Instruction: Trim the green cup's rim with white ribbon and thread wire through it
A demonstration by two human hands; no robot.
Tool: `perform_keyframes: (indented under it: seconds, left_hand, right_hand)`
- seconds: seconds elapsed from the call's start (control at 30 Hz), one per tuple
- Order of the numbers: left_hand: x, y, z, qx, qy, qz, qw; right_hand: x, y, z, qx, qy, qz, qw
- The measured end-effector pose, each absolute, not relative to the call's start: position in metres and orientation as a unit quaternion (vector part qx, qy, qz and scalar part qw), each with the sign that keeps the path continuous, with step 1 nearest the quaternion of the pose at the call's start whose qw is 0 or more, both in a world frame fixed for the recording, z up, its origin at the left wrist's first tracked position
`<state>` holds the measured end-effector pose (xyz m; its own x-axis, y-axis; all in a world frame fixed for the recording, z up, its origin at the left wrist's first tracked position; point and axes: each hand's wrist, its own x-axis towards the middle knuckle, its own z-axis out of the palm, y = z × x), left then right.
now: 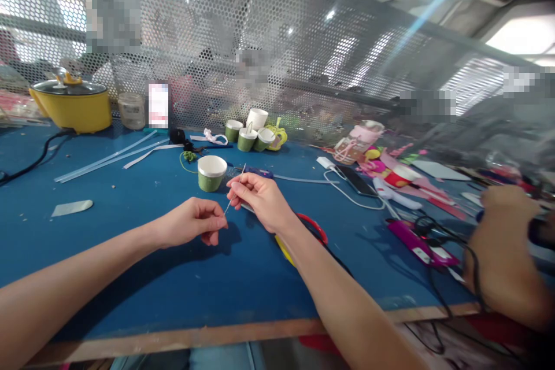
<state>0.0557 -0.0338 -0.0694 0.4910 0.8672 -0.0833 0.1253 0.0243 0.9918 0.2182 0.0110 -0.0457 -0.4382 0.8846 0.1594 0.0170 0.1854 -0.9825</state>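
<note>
Both hands are above the blue table, pinching a thin, pale, wire-like strand. My left hand is closed on its lower end, fingers curled. My right hand pinches it higher up, and its tip sticks out above the fingers. Whether it is wire or a thin stick I cannot tell. A green cup with a white rim stands upright just beyond the hands. Scissors with red and yellow handles lie partly hidden under my right forearm. A blue-handled tool lies behind my right hand.
Several green and white cups stand by the perforated metal screen. At left are a yellow electric pot, a jar and clear glue sticks. A phone, purple power strip and another person's arm are at right.
</note>
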Motion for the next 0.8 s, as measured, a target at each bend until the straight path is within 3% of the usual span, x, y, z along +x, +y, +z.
perform_keyframes:
  seconds: [0.8]
  left_hand:
    - [0.055, -0.034, -0.068, 0.620, 0.384, 0.288, 0.621]
  right_hand:
    - [0.221, 0.021, -0.048, -0.345, -0.611, 0.547, 0.458]
